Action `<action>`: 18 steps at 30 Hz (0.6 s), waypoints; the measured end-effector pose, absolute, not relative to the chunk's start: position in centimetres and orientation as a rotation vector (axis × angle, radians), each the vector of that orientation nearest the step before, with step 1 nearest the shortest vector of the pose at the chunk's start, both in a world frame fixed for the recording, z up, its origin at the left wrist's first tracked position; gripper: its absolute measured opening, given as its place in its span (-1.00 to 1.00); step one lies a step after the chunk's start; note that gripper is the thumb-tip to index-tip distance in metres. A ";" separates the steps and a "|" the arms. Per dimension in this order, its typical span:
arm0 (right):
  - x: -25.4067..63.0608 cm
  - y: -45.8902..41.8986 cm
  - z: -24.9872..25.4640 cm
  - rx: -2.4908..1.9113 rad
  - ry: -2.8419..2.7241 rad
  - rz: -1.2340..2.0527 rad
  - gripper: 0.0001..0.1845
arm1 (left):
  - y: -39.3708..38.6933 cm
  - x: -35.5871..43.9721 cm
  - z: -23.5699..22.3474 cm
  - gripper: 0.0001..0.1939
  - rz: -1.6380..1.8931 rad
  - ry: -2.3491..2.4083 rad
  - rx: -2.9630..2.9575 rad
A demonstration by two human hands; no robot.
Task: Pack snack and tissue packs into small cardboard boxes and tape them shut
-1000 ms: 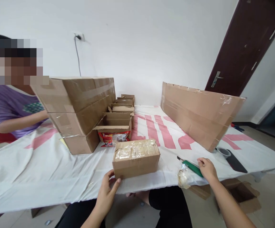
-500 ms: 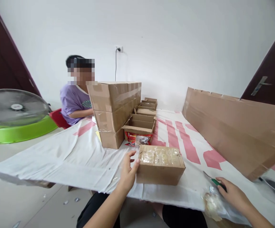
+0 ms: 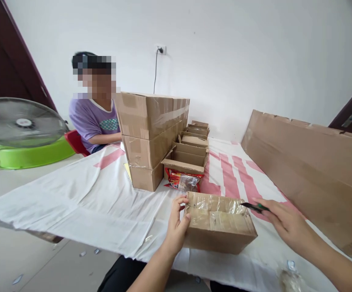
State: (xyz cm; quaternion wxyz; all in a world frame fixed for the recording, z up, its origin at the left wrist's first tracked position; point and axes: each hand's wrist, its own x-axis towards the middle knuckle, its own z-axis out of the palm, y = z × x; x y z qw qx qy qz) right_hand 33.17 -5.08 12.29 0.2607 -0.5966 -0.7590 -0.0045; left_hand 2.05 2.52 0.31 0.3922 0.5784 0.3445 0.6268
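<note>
A cardboard box (image 3: 218,235) with clear tape across its top sits close in front of me on the table. My left hand (image 3: 177,223) grips its left end, thumb on the near side and fingers at the far corner. In my right hand (image 3: 281,217) is a utility knife (image 3: 256,207) with a dark green and black handle. Its blade points left, at the taped top near the box's right end; whether it touches the tape I cannot tell. Just behind the box lies a red snack packet (image 3: 183,180).
Taped boxes (image 3: 136,150) are stacked behind on the left, beside a row of open boxes (image 3: 188,156). A large cardboard panel (image 3: 310,170) stands at the right. A clear plastic bag (image 3: 290,278) lies at the front right. Across the table sits a person (image 3: 93,117).
My right hand has lifted the utility knife from the table's right side and brought it left to the box top. My left hand stays on the box. The camera view has shifted.
</note>
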 end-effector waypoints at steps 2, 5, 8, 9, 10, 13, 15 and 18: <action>29.0 -3.2 13.8 -1.523 -2.266 -0.013 -0.59 | 2.6 2.1 0.2 -0.62 1.601 0.853 1.468; 24.1 -0.6 14.4 -1.419 -2.513 -0.163 -0.59 | 2.6 2.2 0.2 -0.59 1.612 0.836 1.461; 21.4 1.1 13.9 -1.332 -2.663 -0.315 -0.56 | 2.6 2.2 0.2 -0.57 1.600 0.840 1.459; 20.9 1.5 13.7 -1.316 -2.696 -0.346 -0.53 | 2.6 2.2 0.1 -0.56 1.593 0.842 1.461; 20.7 1.7 13.6 -1.306 -2.725 -0.365 -0.51 | 2.6 2.1 0.1 -0.56 1.587 0.842 1.464; 20.9 1.8 13.8 -1.297 -2.784 -0.347 -0.47 | 2.7 2.1 -0.1 -0.58 1.587 0.828 1.480; 21.2 1.5 14.2 -1.301 -2.807 -0.299 -0.43 | 2.7 2.1 -0.2 -0.60 1.598 0.816 1.489; 21.6 1.2 14.8 -1.327 -2.815 -0.296 -0.39 | 2.7 2.2 -0.1 -0.61 1.611 0.805 1.483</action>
